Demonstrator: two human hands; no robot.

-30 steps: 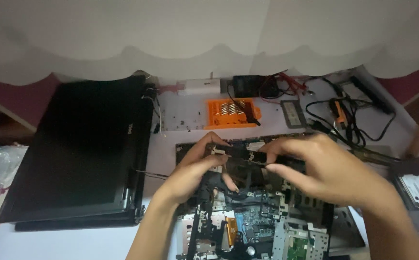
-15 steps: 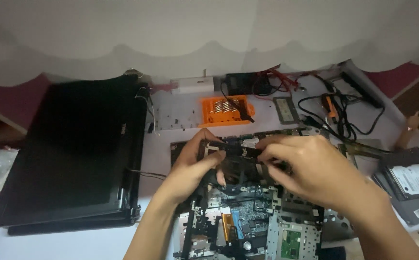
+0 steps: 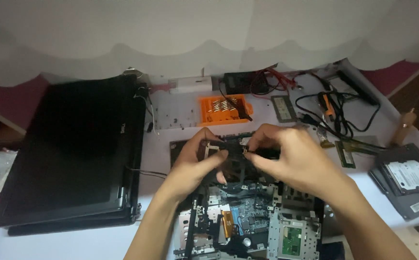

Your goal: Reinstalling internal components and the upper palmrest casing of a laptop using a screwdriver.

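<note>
Together, left hand and right hand pinch a black fan over the motherboard.

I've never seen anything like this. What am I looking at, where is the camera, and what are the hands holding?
The camera sits on a person's head and looks down at a white table. No robot here: these are two bare hands. The left hand and right hand together pinch a small dark part above an opened laptop base with its circuit boards showing. To the left lies the detached black screen lid. Behind are an orange bit case, tangled cables and, far right, a hard drive.
</note>
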